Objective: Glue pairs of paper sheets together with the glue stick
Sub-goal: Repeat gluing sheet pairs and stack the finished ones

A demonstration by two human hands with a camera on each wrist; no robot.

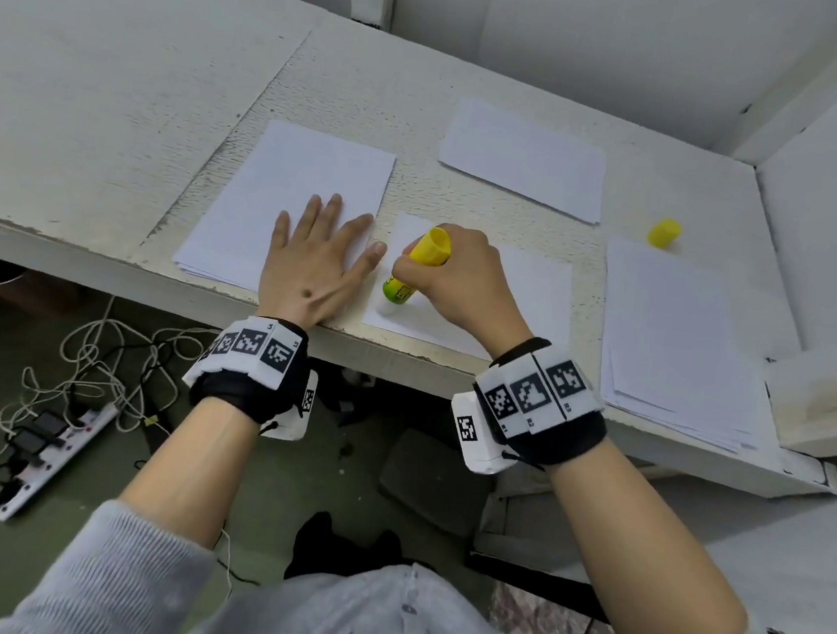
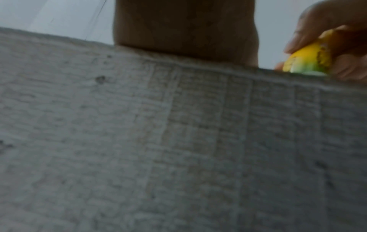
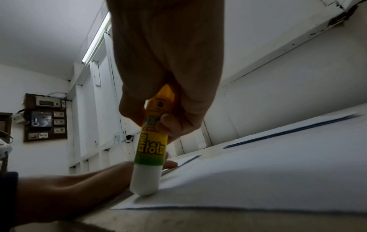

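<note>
Here right hand (image 1: 461, 280) grips glue stick (image 1: 413, 275), tip down on sheet (image 1: 522, 296); left hand (image 1: 316, 259) flat.

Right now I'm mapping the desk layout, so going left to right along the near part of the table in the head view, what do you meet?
Left paper stack → left hand resting flat on it → glue stick gripped by the right hand → right paper stack.
</note>
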